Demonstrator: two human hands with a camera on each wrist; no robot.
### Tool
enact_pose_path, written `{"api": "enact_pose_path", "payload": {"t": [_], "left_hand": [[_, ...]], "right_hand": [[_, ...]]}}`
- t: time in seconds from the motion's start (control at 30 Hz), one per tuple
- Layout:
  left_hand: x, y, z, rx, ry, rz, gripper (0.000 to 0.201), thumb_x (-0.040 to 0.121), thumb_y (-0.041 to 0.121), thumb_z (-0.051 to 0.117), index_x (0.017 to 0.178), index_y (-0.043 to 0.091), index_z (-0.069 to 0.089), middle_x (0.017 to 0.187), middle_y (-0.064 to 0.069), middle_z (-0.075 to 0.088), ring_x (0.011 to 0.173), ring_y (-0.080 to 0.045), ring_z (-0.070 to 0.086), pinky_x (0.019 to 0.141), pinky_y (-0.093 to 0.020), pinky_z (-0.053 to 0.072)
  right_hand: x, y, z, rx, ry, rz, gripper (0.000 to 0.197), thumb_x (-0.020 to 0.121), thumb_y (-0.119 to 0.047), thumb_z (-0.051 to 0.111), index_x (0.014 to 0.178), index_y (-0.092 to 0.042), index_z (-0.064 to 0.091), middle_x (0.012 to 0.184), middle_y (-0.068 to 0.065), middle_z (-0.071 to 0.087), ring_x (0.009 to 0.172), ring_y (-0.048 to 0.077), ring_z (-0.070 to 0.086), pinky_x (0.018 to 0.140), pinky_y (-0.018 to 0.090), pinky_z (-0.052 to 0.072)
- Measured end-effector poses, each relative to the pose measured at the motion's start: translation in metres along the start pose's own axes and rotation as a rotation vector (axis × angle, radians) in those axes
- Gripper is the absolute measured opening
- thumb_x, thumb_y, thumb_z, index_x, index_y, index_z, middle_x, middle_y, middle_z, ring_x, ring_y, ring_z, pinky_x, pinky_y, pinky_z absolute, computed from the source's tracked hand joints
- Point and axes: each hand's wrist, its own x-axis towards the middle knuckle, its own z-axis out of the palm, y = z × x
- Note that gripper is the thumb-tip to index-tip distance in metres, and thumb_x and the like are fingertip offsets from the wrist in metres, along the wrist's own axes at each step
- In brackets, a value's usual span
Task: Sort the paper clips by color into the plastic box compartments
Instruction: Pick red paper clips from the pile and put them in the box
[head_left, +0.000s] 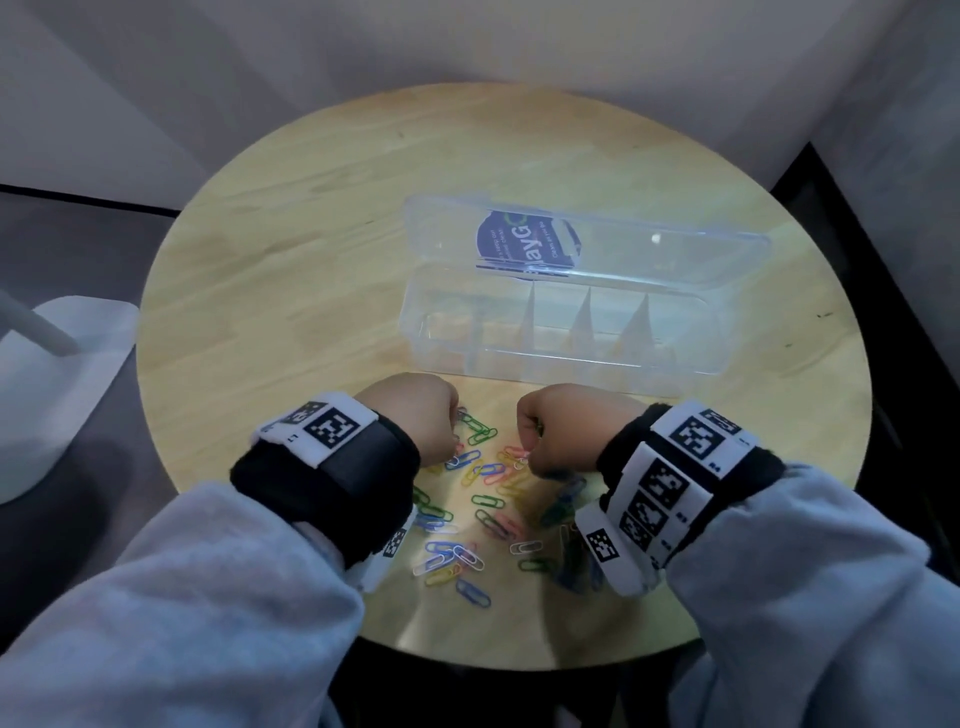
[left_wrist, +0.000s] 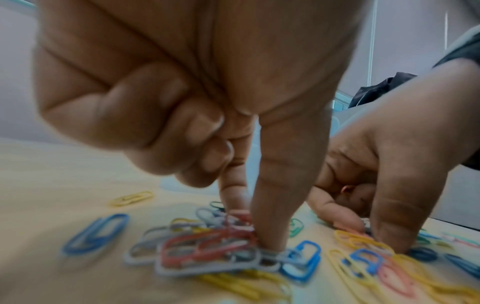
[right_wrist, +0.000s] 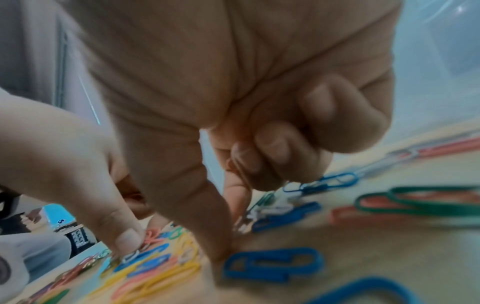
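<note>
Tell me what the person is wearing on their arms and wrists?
Both arms wear light grey fleecy sleeves. The left hand has a black wrist strap with a white band of black square code markers. The right hand has a fuzzy black cuff carrying white marker blocks.

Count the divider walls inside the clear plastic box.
3 show plainly: one divider near the middle of the plastic box, a second right of it, a third nearest the right end. The clear plastic may hide a fainter one toward the left end.

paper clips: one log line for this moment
left hand: pinching clips | right hand: pinching clips | paper clips: loose on table | plastic box: open, empty
</note>
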Motion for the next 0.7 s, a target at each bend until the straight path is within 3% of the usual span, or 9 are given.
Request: {"api": "enact_pose_path", "payload": {"t": [0.07,0.13,0.2,0.27,0.37,0.47,0.57,0.7], "left_hand": [[0.0,-0.001,0.001,-0.002,-0.013,-0.002,0.014,0.085,0.019,0.058,0.097,0.015,0.063,0.093,-0.004,0.064,0.087,-0.022,0.055,0.065,-0.024,0.035],[-0.002,-0.002,0.001,-0.068,-0.016,0.003,0.003,0.082,0.017,0.059,0.082,0.02,0.06,0.074,0.003,0.059,0.078,-0.019,0.056,0.06,-0.023,0.036],[-0.002,-0.005,-0.002,-0.181,-0.018,0.027,0.01,0.08,0.018,0.061,0.072,0.021,0.056,0.062,0.008,0.054,0.065,-0.014,0.056,0.054,-0.021,0.036],[-0.002,-0.009,-0.008,-0.312,-0.04,0.048,0.015,0.079,0.022,0.065,0.067,0.021,0.056,0.06,0.009,0.054,0.056,-0.009,0.051,0.051,-0.019,0.036],[-0.002,-0.018,-0.016,-0.553,-0.124,0.047,0.017,0.08,0.023,0.067,0.067,0.022,0.056,0.063,0.002,0.053,0.056,-0.015,0.045,0.055,-0.022,0.035],[-0.005,-0.024,-0.018,-0.819,-0.182,0.025,0.021,0.085,0.007,0.059,0.067,0.015,0.051,0.061,-0.002,0.048,0.05,-0.013,0.043,0.047,-0.019,0.035],[-0.006,-0.028,-0.022,-1.108,-0.166,0.026,0.035,0.085,-0.009,0.046,0.057,0.011,0.041,0.058,-0.006,0.052,0.041,-0.009,0.049,0.036,-0.013,0.039],[-0.008,-0.034,-0.027,-1.308,-0.156,0.04,0.04,0.085,-0.011,0.043,0.054,0.012,0.037,0.051,-0.003,0.058,0.039,-0.007,0.053,0.037,-0.011,0.042]], "right_hand": [[-0.001,0.003,0.0,0.02,-0.006,0.001,0.015,0.072,-0.002,0.056,0.075,-0.017,0.053,0.079,0.0,0.055,0.07,0.018,0.049,0.047,0.021,0.032],[0.0,0.006,0.0,0.068,0.033,0.01,0.017,0.07,-0.004,0.058,0.077,-0.018,0.053,0.074,-0.002,0.054,0.066,0.017,0.049,0.047,0.02,0.033],[0.0,0.006,0.0,0.128,0.072,0.002,0.018,0.071,-0.009,0.061,0.076,-0.023,0.052,0.067,-0.004,0.056,0.06,0.016,0.051,0.048,0.021,0.037],[0.002,0.004,0.002,0.134,0.055,-0.026,0.016,0.076,-0.015,0.064,0.077,-0.027,0.053,0.065,-0.005,0.058,0.059,0.015,0.054,0.051,0.022,0.04],[0.005,0.004,0.003,0.086,0.019,-0.068,0.009,0.081,-0.015,0.063,0.081,-0.022,0.058,0.062,-0.009,0.051,0.056,0.008,0.048,0.048,0.02,0.035],[0.006,0.006,0.003,0.047,0.006,-0.094,0.01,0.08,-0.011,0.062,0.079,-0.02,0.058,0.06,-0.009,0.049,0.056,0.006,0.044,0.049,0.021,0.034],[0.005,0.008,0.002,0.068,0.038,-0.103,0.007,0.082,-0.015,0.061,0.078,-0.02,0.058,0.059,-0.009,0.049,0.058,0.009,0.045,0.05,0.022,0.035],[0.002,0.016,-0.01,0.238,0.029,-0.111,0.009,0.083,-0.025,0.062,0.077,-0.02,0.059,0.064,-0.006,0.055,0.061,0.01,0.048,0.061,0.025,0.04]]}}
